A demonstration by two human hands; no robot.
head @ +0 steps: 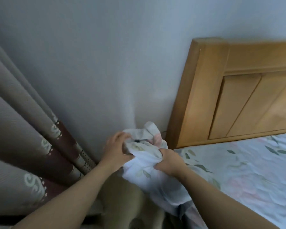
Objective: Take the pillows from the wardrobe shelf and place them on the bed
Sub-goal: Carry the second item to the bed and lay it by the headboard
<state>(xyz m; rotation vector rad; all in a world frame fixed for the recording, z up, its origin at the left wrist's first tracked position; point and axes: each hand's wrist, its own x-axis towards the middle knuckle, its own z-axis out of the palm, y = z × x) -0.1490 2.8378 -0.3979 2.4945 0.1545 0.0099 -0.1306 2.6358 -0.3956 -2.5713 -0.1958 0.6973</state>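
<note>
Both my hands grip a bunched white floral cloth (144, 164) at the near corner of the bed, beside the headboard. My left hand (115, 149) clutches its upper left fold. My right hand (168, 160) squeezes its right side. Whether the cloth is a pillowcase or the corner of the sheet, I cannot tell. The bed (248, 164) carries a matching pale sheet with leaves and pink flowers, reaching to the right. No pillow and no wardrobe are in view.
A wooden headboard (221, 90) stands against the grey wall (106, 55). Brown and grey patterned curtains (28, 138) hang at the left. A beige object (122, 204) sits low between the curtains and the bed, under my arms.
</note>
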